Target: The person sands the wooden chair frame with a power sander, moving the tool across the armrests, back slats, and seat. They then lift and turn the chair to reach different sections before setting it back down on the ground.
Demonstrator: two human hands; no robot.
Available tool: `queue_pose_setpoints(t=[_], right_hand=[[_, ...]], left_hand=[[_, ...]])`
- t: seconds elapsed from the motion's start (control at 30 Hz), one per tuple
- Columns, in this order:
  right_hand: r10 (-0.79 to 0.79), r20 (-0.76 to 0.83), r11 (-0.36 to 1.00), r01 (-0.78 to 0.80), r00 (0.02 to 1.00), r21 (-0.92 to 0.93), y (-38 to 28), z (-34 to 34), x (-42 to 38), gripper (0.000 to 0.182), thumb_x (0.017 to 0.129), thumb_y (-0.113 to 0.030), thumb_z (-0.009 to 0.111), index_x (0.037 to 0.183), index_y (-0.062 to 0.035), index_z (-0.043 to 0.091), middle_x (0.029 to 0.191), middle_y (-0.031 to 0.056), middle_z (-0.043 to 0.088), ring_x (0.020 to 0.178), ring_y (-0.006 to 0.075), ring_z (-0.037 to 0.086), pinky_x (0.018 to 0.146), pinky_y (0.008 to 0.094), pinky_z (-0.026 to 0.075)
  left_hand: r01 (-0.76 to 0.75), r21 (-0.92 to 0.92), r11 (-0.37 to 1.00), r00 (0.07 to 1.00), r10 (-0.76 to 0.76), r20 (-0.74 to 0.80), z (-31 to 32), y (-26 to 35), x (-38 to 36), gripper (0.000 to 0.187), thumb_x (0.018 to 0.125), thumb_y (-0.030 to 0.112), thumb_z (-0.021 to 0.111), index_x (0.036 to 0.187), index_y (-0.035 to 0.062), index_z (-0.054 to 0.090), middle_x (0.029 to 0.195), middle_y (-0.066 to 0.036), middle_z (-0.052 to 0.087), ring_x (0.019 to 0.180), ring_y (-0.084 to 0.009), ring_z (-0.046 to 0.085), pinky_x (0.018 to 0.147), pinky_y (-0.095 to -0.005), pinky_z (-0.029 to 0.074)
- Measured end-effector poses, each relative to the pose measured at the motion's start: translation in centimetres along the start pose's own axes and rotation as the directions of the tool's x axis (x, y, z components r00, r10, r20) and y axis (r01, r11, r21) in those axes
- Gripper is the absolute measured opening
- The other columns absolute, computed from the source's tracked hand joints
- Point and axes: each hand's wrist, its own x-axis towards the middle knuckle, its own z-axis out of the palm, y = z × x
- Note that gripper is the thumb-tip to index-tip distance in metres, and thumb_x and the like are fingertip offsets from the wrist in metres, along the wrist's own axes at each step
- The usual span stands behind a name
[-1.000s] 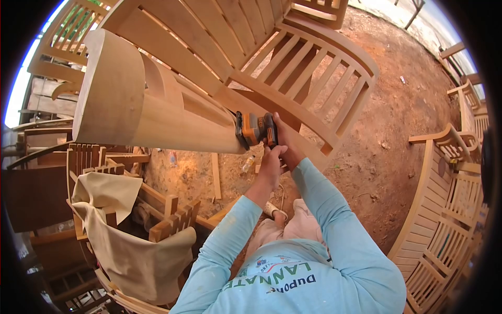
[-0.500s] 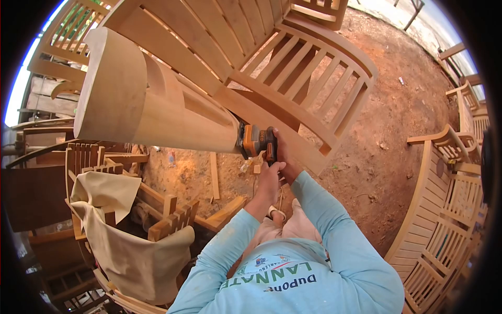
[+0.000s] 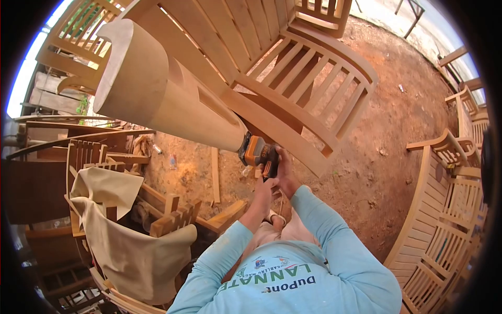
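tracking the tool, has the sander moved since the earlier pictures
Yes: the sander has moved lower in the picture, now about level with the upper end of the wooden strip to its left.

Workshop: sander (image 3: pixel 256 150), wooden chairs (image 3: pixel 282 102)

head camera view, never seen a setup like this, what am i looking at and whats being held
There is no robot here, just a person's two bare hands. The camera is worn on their head and looks forward and down, so their own sleeves show. The left hand and right hand hold an orange and black power tool, probably a sander. Its flat pad seems to touch the end of a wide wooden piece. Beyond is a slatted seat. On the picture's left, a tan cloth drapes over wooden parts; on the right stands a bench. The ground is reddish dirt.
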Motion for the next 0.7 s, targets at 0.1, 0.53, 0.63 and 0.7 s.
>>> queue_pose_setpoints(t=[0.1, 0.53, 0.63, 0.7], right_hand=[[-0.046, 0.036, 0.999, 0.045, 0.998, 0.022, 0.4, 0.7, -0.3, 0.057, 0.088, -0.057, 0.067, 0.120, -0.0097, 0.062, 0.090, 0.0113, 0.070, 0.067, 0.0249, 0.068, 0.054, 0.0405, 0.056], [-0.465, 0.537, 0.770, 0.621, 0.704, -0.147, -10.5, 23.6, -13.9, 0.060, 0.091, -0.046, 0.075, 0.124, -0.0065, 0.045, 0.086, 0.0104, 0.062, 0.052, 0.0151, 0.059, 0.043, 0.0276, 0.049], [-0.520, 0.562, 0.675, 0.713, 0.643, -0.191, -11.9, 27.7, -17.2, 0.046, 0.097, -0.046, 0.065, 0.118, -0.0072, 0.052, 0.087, 0.0078, 0.064, 0.056, 0.0114, 0.062, 0.044, 0.0225, 0.050], [-0.507, 0.610, 0.649, 0.735, 0.609, -0.195, -12.5, 28.3, -17.8, 0.046, 0.097, -0.045, 0.066, 0.118, -0.0071, 0.052, 0.087, 0.0077, 0.064, 0.056, 0.0113, 0.062, 0.044, 0.0227, 0.050]], left_hand=[[-0.052, -0.006, 0.999, 0.998, 0.052, 0.040, -1.1, 0.4, -1.7, 0.049, 0.096, 0.014, 0.051, 0.144, 0.0121, 0.038, 0.121, -0.006, 0.059, 0.106, -0.0206, 0.062, 0.090, -0.0375, 0.052], [-0.691, -0.094, 0.716, 0.619, 0.654, 0.435, 4.1, 10.5, -19.7, 0.088, 0.096, 0.007, 0.052, 0.164, 0.0122, -0.004, 0.156, -0.027, 0.038, 0.136, -0.0359, 0.051, 0.112, -0.0487, 0.041], [-0.723, -0.072, 0.687, 0.559, 0.644, 0.522, 2.8, 9.9, -21.4, 0.090, 0.098, 0.009, 0.056, 0.164, 0.0127, -0.006, 0.153, -0.031, 0.042, 0.132, -0.0358, 0.056, 0.110, -0.0484, 0.043], [-0.728, -0.066, 0.682, 0.545, 0.635, 0.548, 1.6, 8.5, -21.2, 0.081, 0.101, 0.011, 0.057, 0.163, 0.0090, 0.006, 0.146, -0.030, 0.052, 0.123, -0.0331, 0.063, 0.106, -0.0460, 0.048]])
